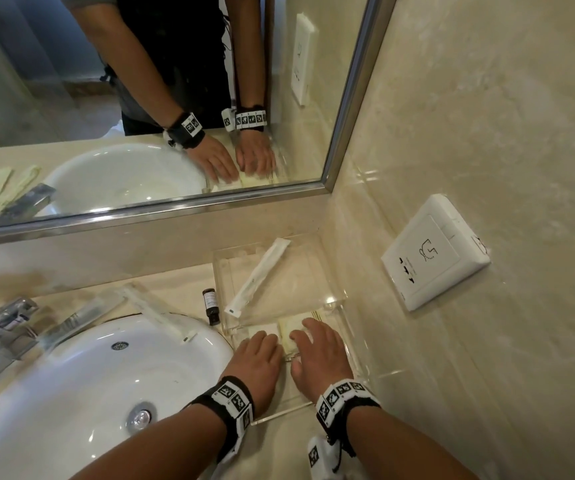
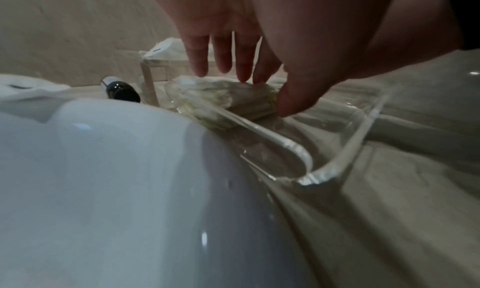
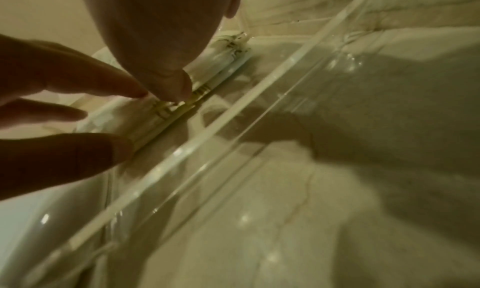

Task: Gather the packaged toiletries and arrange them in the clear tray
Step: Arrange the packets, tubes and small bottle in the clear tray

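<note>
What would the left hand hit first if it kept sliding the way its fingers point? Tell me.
Likely the long white packet lying diagonally in the clear tray, past the flat packet under the left hand; depth is uncertain.

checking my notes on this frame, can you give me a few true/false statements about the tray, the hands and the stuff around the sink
1. Both hands, left hand and right hand, rest on small packets inside the clear tray. True.
2. The long white sachet lies on the counter outside the tray. False: it leans in the tray, one end over the back wall.
3. The dark bottle stands inside the tray. False: it lies outside, beside the left wall.
4. A long clear packet lies across the sink rim. True.
</note>
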